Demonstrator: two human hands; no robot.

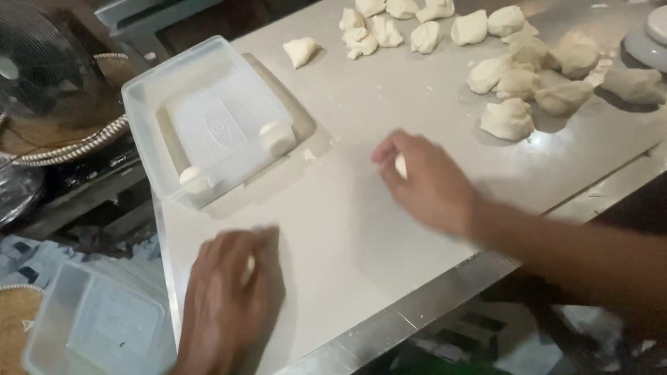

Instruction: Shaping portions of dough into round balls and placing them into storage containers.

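Worktop (361,229): pale grey-white, dull metal edge. Dough pieces (507,119) at far end of worktop: cream, unpatterned. Plastic tub (149,104) on worktop's left part: translucent white w/ 2 cream dough balls (277,137). Fan (31,62) left of worktop: black wire grille.

Clear plastic tub (208,118), rectangular, on the table's left part, two dough balls inside. Second clear tub (97,323), bottom left, off the table. No labels, signs, screens.
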